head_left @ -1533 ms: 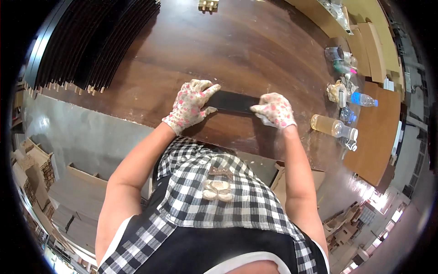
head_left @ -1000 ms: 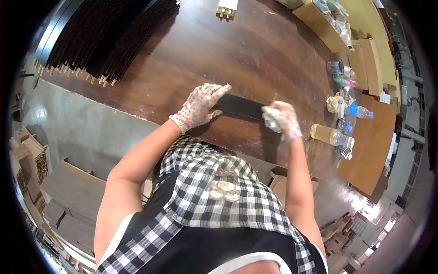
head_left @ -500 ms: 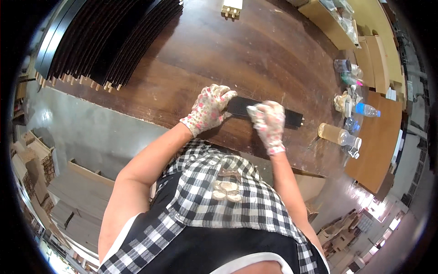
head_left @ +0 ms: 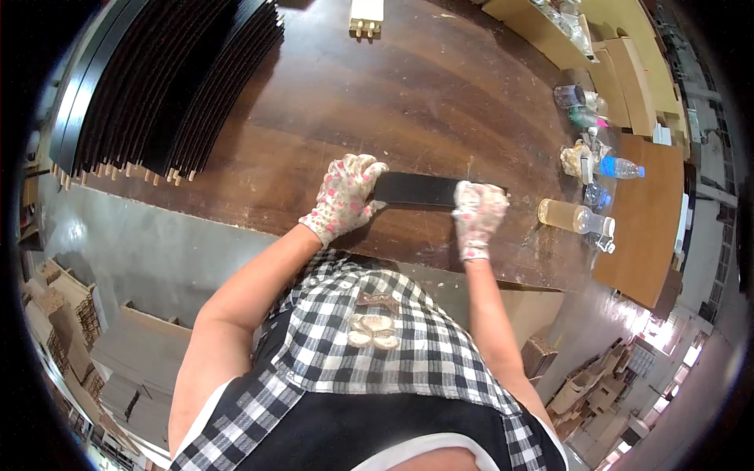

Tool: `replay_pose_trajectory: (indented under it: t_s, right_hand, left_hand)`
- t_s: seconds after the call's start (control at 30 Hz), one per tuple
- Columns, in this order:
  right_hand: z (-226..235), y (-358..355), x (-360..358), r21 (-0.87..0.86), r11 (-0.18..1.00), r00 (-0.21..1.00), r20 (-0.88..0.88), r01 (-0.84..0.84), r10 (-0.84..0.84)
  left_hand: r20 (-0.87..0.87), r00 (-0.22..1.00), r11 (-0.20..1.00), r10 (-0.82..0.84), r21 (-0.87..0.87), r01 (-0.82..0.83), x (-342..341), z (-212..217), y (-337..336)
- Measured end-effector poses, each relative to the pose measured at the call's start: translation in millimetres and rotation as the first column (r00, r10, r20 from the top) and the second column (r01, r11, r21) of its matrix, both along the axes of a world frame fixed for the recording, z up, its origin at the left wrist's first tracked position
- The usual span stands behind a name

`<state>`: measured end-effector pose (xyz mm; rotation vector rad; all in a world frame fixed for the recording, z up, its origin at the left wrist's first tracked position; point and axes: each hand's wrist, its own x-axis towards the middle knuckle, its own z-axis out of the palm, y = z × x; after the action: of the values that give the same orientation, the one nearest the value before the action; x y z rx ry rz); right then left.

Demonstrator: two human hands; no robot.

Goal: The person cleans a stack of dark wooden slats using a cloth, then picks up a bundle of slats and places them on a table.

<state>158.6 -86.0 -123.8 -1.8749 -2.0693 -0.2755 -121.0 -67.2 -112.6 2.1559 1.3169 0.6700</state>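
Note:
A short, flat black wooden board (head_left: 416, 189) lies on the brown worktable (head_left: 440, 94), its length running left to right. Both my hands wear white gloves with a pink flower print. My left hand (head_left: 343, 198) grips the board's left end, fingers over the far edge and thumb at the near side. On the board's right end presses my right hand (head_left: 480, 210), its fingers curled closed. Whatever is under those fingers is hidden. The right tip of the board just shows beyond the hand.
A stack of long black boards (head_left: 173, 86) with wooden dowels at their ends fills the left. A pale doweled piece (head_left: 366, 17) lies at the far side. On the right stand a bottle of yellowish liquid (head_left: 561, 214), a blue-labelled water bottle (head_left: 620, 167) and a cardboard box (head_left: 542, 27).
My right hand has slid right along the board from its middle to its right end. My left hand stays on the left end. The whole view has shifted slightly.

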Motion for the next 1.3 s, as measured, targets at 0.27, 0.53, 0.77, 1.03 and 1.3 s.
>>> replay_pose_trajectory:
  t_s: [0.27, 0.53, 0.77, 1.03, 1.3]
  right_hand:
    - [7.9, 7.8, -12.2, 0.003, 0.985, 0.984, -0.044, 0.175, -0.174]
    - [9.3, -4.1, -119.6, 0.037, 0.998, 0.998, 0.049, -0.049, 0.048]
    - [14.8, 19.0, 4.6, 0.218, 0.925, 0.942, 0.057, 0.311, -0.330]
    - [22.1, -23.4, -96.9, -0.031, 0.969, 0.964, -0.100, 0.246, -0.248]
    - [14.0, -19.9, -114.0, 0.063, 0.966, 0.945, -0.235, 0.249, -0.228]
  left_hand:
    - [0.005, 1.000, 0.996, -0.010, 0.088, 0.010, -4.9, -6.1, -0.9]
    - [-0.178, 0.974, 0.988, -0.142, 0.041, 0.152, 2.4, 4.2, 3.8]
    - [-0.191, 0.952, 0.964, -0.241, 0.070, 0.258, 2.0, 3.0, 11.3]
    - [-0.205, 0.925, 0.943, -0.321, 0.022, 0.332, 1.4, 10.9, 18.4]
    - [-0.263, 0.898, 0.932, -0.353, -0.017, 0.361, 4.3, 6.3, 21.7]
